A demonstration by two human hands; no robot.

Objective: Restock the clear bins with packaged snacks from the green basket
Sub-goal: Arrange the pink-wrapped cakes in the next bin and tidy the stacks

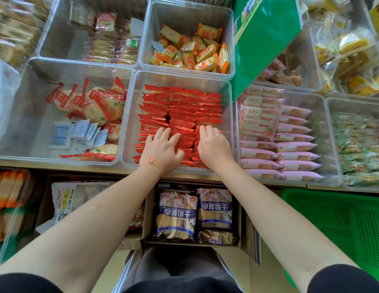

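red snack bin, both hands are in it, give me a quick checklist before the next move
1. Red packets stand in tidy rows: ok.
2. Left hand lies flat on the near rows, holding nothing: ok.
3. Right hand rests on the right row; whether it grips a packet: cannot tell.
4. Room left in the centre clear bin: not ok, rows nearly fill it.
5. Green basket within reach at lower right: ok.
6. Stock left in the basket: not ok, the visible part shows none.
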